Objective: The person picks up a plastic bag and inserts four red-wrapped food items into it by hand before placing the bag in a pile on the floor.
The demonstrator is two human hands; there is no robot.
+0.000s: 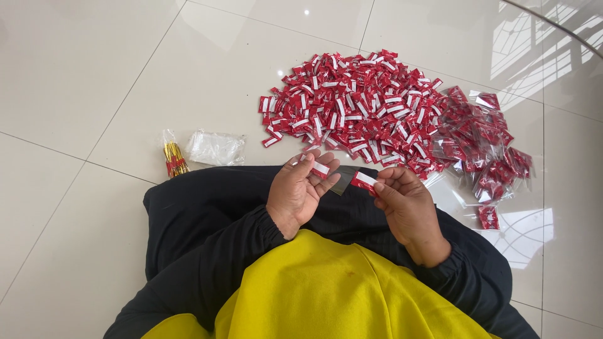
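Red and white sachets are in both hands, just above the person's lap. One small sachet (320, 167) lies across the fingers of the left hand (298, 191). That hand is half curled, palm up, and its thumb and fingers hold the sachet in place. The right hand (407, 204) pinches a second sachet (364, 181) between its thumb and fingertips. This sachet sits at the mouth of a small clear bag (342, 181), which pokes out toward the left hand. The two hands are close together but do not touch.

Under the hands is black cloth (213, 207) over the person's legs, and nearer still is a yellow top (326, 289). The sleeves are black too.

Just past the hands, on the far side, is a big pile of loose sachets (358, 107) spread on the shiny white floor tiles (94, 63). To the right of that pile is a heap of clear bags with sachets inside (483, 144). One filled bag (488, 216) lies alone, nearer than the heap.

Far to the left of the hands, a bundle of gold and red ties (173, 157) sits in a clear wrapper. Right beside it is a small stack of empty clear bags (215, 148).
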